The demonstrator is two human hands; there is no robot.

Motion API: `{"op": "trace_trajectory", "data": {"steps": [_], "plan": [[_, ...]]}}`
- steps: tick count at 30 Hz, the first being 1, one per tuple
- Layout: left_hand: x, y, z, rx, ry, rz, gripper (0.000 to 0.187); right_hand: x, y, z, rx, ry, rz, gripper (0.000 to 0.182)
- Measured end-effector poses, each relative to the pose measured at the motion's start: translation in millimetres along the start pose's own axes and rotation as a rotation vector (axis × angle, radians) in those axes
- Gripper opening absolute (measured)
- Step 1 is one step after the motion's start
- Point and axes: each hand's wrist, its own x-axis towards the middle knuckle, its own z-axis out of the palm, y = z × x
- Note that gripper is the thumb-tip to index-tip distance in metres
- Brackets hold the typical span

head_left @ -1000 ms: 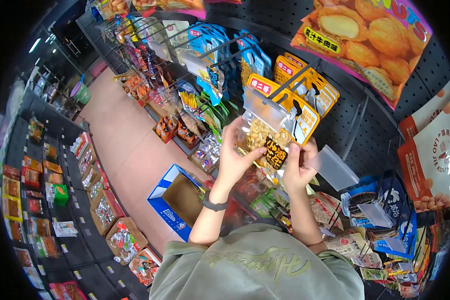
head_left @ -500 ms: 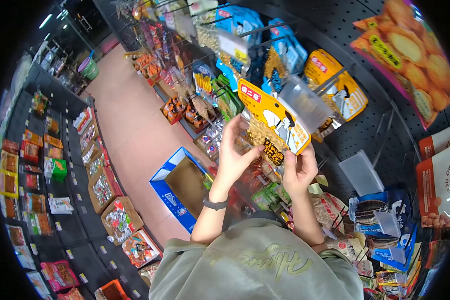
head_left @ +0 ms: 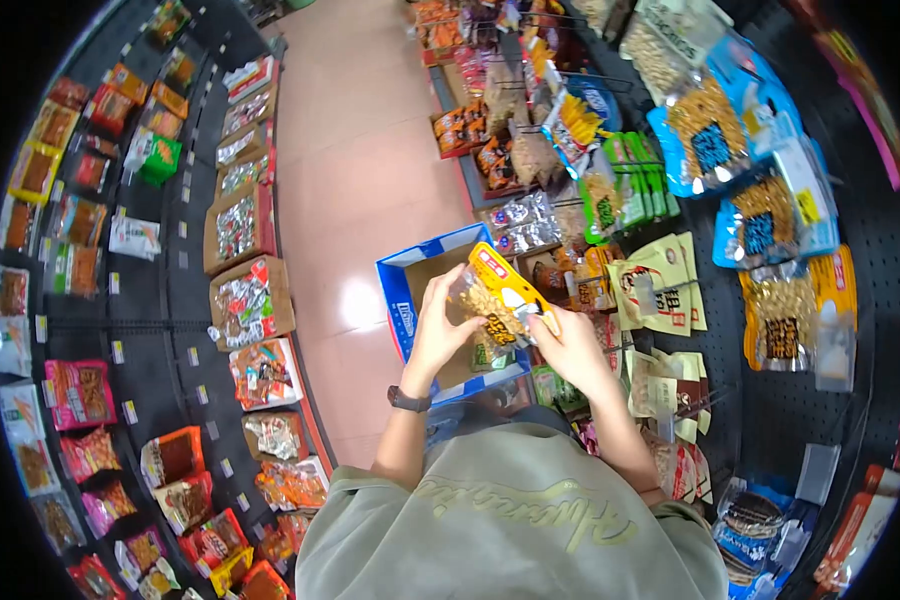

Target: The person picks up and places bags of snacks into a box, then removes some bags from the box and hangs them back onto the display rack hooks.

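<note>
A yellow snack bag (head_left: 482,302) with a clear window showing light-brown pieces is held between my two hands, tilted. My left hand (head_left: 432,328) grips its left edge, with the thumb over the window. On the other side, my right hand (head_left: 570,345) pinches the yellow part at its right edge. The bag is over a blue cardboard box (head_left: 398,305), whose brown inside shows around it. A green packet (head_left: 487,354) lies in the box below the bag, partly hidden.
Racks on my right hold matching yellow bags (head_left: 778,315), blue bags (head_left: 710,140), green bags (head_left: 645,180) and pale packets (head_left: 660,285). Protruding hooks and plastic tag holders (head_left: 836,352) stand out there. Left, a shelf carries packets and open cartons (head_left: 238,225). An aisle floor (head_left: 335,150) runs between.
Both hands have brought the yellow bag down and away from the rack, over the blue box. My view has turned toward the aisle and the left shelf.
</note>
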Motion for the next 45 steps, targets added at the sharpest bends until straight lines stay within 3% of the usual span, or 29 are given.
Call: {"op": "trace_trajectory", "data": {"steps": [4,5,6,8,9,13,16,18,19,23,26,30,35,36,37,38,40,45], "plan": [[-13.2,-73.6,3.3,0.034,0.205,-0.141,0.067,48.9,28.8,81.9,-0.054,0.034,-0.005,0.026],[-15.8,-92.3,6.9,-0.003,0.183,-0.239,0.061,58.2,39.8,102.4,-0.082,0.024,0.038,0.026],[-19.4,-118.6,13.3,0.050,0.157,-0.218,0.054,66.0,42.6,115.5,-0.028,0.011,0.076,0.026],[-28.5,-177.4,38.1,-0.192,0.055,-0.336,0.046,81.6,65.3,146.6,0.000,0.043,0.104,0.024],[-22.9,-160.5,42.0,-0.406,0.058,-0.426,0.043,88.6,76.8,159.3,-0.001,0.062,0.128,0.023],[-4.6,-154.0,55.6,-0.680,0.047,-0.765,0.047,110.3,103.6,189.8,0.075,0.113,0.285,0.021],[8.9,-157.9,66.7,-0.738,0.047,-0.836,0.056,121.7,132.1,211.7,0.112,0.141,0.366,0.026],[13.7,-175.5,79.0,-0.742,0.036,-0.776,0.060,129.0,153.0,226.3,0.175,0.150,0.443,0.029],[15.0,-186.1,85.9,-0.742,0.030,-0.745,0.062,134.5,160.6,230.3,0.144,0.096,0.460,0.034],[14.9,-220.4,112.0,-0.614,-0.002,-0.788,0.071,140.9,172.0,233.4,0.514,0.097,0.653,0.039],[19.3,-226.8,116.8,-0.621,-0.103,-0.803,0.071,127.4,174.3,225.0,0.815,0.180,0.665,0.039],[19.3,-234.9,126.0,-0.582,-0.165,-0.827,0.072,97.1,106.8,167.2,1.108,0.140,0.730,0.046],[21.7,-228.3,124.7,-0.701,0.094,-0.999,0.066,61.2,100.3,141.8,1.140,0.230,0.580,0.048],[17.8,-236.2,129.2,-0.663,0.240,-0.835,0.061,54.9,96.1,134.5,1.176,0.246,0.580,0.046],[23.6,-226.6,123.2,-0.649,0.324,-0.801,0.057,47.8,87.3,122.7,1.210,0.263,0.580,0.044],[21.8,-213.7,115.9,-0.460,0.334,-0.679,0.050,39.7,81.3,113.1,1.243,0.282,0.577,0.043],[39.3,-147.5,102.4,-0.455,0.489,-0.564,0.039,25.0,71.6,97.7,1.256,0.353,0.500,0.034],[55.9,-36.0,107.7,-0.532,0.439,-0.195,0.029,-29.5,60.0,53.2,1.126,0.570,0.155,0.017]]}}
